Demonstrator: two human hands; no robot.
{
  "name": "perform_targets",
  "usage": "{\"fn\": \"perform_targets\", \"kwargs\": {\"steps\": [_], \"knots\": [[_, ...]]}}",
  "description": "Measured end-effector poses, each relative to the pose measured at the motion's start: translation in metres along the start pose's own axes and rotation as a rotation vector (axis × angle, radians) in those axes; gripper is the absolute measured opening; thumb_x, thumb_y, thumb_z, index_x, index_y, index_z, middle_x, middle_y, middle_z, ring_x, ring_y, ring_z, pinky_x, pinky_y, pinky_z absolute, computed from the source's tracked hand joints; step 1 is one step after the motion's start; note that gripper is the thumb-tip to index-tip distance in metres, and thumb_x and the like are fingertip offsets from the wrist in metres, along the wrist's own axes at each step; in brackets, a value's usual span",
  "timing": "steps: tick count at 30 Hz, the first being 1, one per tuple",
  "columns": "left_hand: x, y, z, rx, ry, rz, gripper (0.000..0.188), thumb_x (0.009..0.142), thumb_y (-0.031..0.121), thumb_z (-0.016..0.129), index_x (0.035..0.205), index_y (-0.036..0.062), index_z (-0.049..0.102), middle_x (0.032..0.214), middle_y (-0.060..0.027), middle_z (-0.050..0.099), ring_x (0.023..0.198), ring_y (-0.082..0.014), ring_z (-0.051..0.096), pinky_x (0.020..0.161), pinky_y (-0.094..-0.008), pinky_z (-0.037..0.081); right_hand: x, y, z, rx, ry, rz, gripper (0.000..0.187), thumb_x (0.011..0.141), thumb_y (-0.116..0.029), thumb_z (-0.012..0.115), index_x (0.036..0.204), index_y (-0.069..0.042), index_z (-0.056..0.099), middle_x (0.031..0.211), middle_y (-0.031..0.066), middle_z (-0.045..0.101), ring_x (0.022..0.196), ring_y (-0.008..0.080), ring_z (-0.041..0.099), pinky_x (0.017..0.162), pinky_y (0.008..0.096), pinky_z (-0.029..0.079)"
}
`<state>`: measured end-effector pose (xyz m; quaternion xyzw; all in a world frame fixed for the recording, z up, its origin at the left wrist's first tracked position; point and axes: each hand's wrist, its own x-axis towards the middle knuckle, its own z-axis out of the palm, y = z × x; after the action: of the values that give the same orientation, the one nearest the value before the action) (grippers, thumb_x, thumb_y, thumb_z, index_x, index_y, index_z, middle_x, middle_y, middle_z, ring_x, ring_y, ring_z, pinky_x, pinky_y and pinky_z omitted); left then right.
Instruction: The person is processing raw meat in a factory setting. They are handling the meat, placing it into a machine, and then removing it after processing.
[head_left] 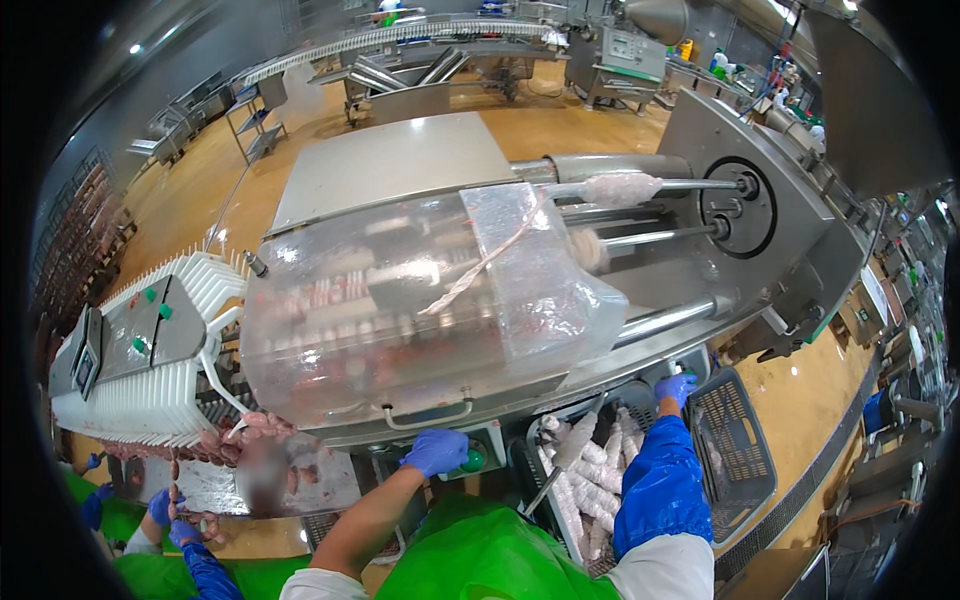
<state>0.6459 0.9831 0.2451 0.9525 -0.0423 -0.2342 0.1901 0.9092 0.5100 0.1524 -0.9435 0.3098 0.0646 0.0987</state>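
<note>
My left hand [435, 453], in a purple glove, lies at a small steel control box on the machine's front edge. Its fingers reach over beside a round green button [474, 460]; nothing is held. At the machine's right front, my right hand [677, 389], gloved and blue-sleeved, rests with fingers apart on another small steel box [690, 366]. Before me stands a sausage-filling machine [400, 165] with a clear plastic cover [350, 330] over its moving parts. Two steel filling tubes [700, 184] carry whitish gathered casing [620, 188].
Between my arms, a grey crate [532, 470] contains several white casing sticks [597, 492] and a steel rod. An upright dark crate [735, 450] leans right. Linked sausages [265, 425] hang from a white-toothed conveyor [150, 410] at left, where co-workers' gloved hands [160, 507] handle links.
</note>
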Motion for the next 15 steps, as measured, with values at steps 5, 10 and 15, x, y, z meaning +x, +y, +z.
{"fn": "perform_targets", "kwargs": {"steps": [5, 10, 15], "knots": [[0.002, -0.002, 0.011, 0.007, -0.038, 0.022, 0.023, 0.077, 0.035, 0.064, 0.086, 0.0146, 0.068, 0.082, -0.0129, 0.067, 0.079, -0.0350, 0.064, 0.068, -0.0474, 0.048, 0.004, 0.020, 0.005, -0.007, 0.055, -0.041, 0.090, 0.084, -0.021, 0.060, 0.141, 0.020, 0.005, 0.148, 0.0392, 0.015, 0.138, 0.0512, 0.021, 0.116, 0.0447, 0.024], [-0.002, 0.003, 0.009, -0.034, 0.019, 0.034, 0.021, 0.079, 0.035, 0.063, 0.086, 0.0152, 0.068, 0.081, -0.0131, 0.067, 0.079, -0.0348, 0.065, 0.068, -0.0473, 0.048, -0.001, 0.017, -0.003, 0.170, 0.078, -0.018, 0.092, 0.080, -0.012, 0.064, 0.141, 0.019, 0.002, 0.140, 0.0466, 0.022, 0.135, 0.0529, 0.028, 0.111, 0.0419, 0.035], [0.000, 0.004, -0.006, -0.068, -0.062, 0.027, 0.021, 0.080, 0.026, 0.059, 0.090, 0.0096, 0.068, 0.090, -0.0178, 0.067, 0.082, -0.0384, 0.065, 0.069, -0.0511, 0.049, 0.009, 0.017, 0.001, 0.104, 0.105, 0.023, 0.088, 0.080, -0.011, 0.064, 0.142, 0.017, 0.007, 0.138, 0.0465, 0.026, 0.130, 0.0513, 0.037, 0.104, 0.0417, 0.043]]}}
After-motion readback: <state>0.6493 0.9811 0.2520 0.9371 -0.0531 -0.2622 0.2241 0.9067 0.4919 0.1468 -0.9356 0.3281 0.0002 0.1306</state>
